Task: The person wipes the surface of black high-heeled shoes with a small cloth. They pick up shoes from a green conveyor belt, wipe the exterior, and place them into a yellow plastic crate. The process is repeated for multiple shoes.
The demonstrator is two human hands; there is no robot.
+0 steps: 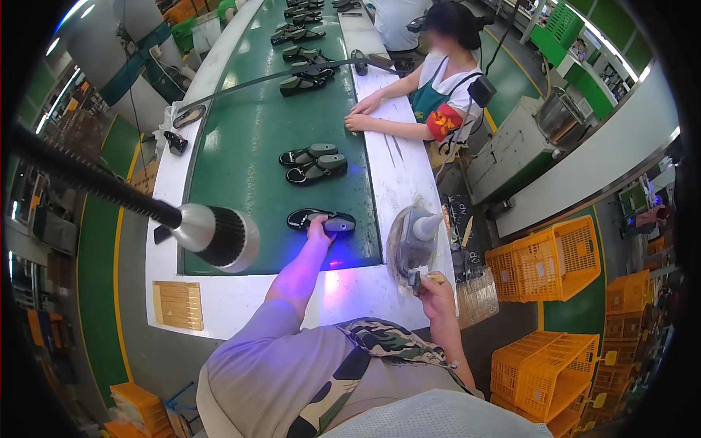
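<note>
My left hand (319, 228) reaches onto the green conveyor belt (241, 212) and grips a glossy black shoe (298, 219) with a grey last in it. Farther along the belt lies a similar pair of black shoes (315, 172). Over the white table edge at the right, my right hand (437, 293) is closed on a small dark object (417, 282), its kind too small to tell. Just beyond that hand stands a pale grey plastic bottle (423, 232) with a spout, in a film-covered holder.
A lamp (223, 237) on a dark flexible arm juts in from the left. Across the belt's right edge sits a co-worker (449, 80), hands on the ledge. Orange crates (544, 259) stand at the right. A slatted wooden piece (177, 306) lies at the near-left corner.
</note>
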